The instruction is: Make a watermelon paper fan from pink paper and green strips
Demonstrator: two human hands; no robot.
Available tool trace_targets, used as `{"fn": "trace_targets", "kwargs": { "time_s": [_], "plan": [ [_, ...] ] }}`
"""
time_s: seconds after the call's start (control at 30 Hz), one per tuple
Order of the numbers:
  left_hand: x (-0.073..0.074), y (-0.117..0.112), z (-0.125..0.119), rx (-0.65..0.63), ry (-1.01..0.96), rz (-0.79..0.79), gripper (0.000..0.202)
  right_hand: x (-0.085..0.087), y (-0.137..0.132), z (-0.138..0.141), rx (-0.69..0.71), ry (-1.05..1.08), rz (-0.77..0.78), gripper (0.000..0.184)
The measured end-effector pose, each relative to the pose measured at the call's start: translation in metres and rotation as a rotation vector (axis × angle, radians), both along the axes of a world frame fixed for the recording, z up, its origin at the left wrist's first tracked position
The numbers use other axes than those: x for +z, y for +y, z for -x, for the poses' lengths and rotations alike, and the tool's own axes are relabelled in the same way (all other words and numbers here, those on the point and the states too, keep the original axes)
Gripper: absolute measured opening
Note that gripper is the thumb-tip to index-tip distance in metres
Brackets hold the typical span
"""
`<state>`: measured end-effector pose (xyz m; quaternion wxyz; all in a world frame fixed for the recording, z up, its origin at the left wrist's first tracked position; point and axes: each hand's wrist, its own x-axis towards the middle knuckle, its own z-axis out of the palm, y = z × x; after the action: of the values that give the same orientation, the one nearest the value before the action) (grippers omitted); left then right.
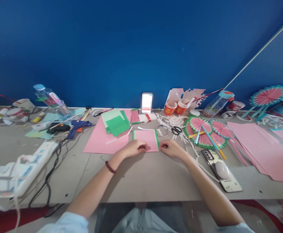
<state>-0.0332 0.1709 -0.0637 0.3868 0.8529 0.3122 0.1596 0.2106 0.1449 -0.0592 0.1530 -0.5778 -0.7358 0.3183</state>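
Note:
A small pink paper sheet with green side edges (146,138) lies flat on the grey table (141,178) in front of me. My left hand (133,148) rests on its near left corner with fingers curled and pinching the paper's edge. My right hand (170,148) pinches the near right corner, fingers closed together. A red bead bracelet sits on my left wrist.
Large pink sheets (102,139) with green paper (117,124) lie left; scissors (176,129), watermelon paper fans (204,132), a phone (221,170) and pink sheets (262,145) lie right. A glue gun (79,124), power strip (25,168), water bottle (49,97) and red cups (176,107) stand behind.

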Motion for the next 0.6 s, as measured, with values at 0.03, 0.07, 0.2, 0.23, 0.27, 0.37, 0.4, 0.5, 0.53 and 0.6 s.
{"fn": "trace_targets", "kwargs": {
  "time_s": [0.03,0.07,0.2,0.23,0.27,0.37,0.4,0.5,0.53,0.6],
  "plan": [
    [-0.0001,0.0,0.0001,0.003,-0.002,0.009,0.013,-0.0001,0.0001,0.0001,-0.003,-0.003,-0.003,0.016],
    [-0.0002,0.0001,0.0003,0.003,-0.006,0.02,0.013,-0.0002,0.0003,0.0002,-0.003,-0.007,-0.006,0.016],
    [-0.0004,0.0008,0.0007,-0.014,-0.02,0.035,0.015,0.0003,0.002,0.0002,0.016,-0.011,-0.013,0.016],
    [-0.0004,0.0009,0.0008,-0.015,-0.019,0.033,0.015,0.0004,0.0024,0.0001,0.021,-0.012,-0.013,0.016],
    [-0.0003,0.001,0.0008,-0.016,-0.016,0.033,0.014,0.0005,0.0027,0.0,0.026,-0.012,-0.015,0.016],
    [-0.0003,0.001,0.0009,-0.01,-0.016,0.034,0.014,0.0001,0.0031,-0.001,0.037,-0.002,-0.019,0.016],
    [-0.0005,0.0011,0.001,-0.008,-0.019,0.034,0.013,-0.0001,0.0031,-0.0014,0.039,0.006,-0.019,0.017],
    [-0.0012,0.0013,0.0012,-0.007,-0.024,0.032,0.012,-0.0008,0.0028,-0.0023,0.041,0.029,-0.011,0.017],
    [-0.0014,0.0014,0.0013,-0.01,-0.024,0.032,0.012,-0.001,0.0026,-0.0024,0.041,0.034,-0.008,0.016],
    [-0.0014,0.0014,0.0015,-0.019,-0.029,0.038,0.012,-0.0015,0.002,-0.0025,0.039,0.044,-0.011,0.016]
  ]
}}
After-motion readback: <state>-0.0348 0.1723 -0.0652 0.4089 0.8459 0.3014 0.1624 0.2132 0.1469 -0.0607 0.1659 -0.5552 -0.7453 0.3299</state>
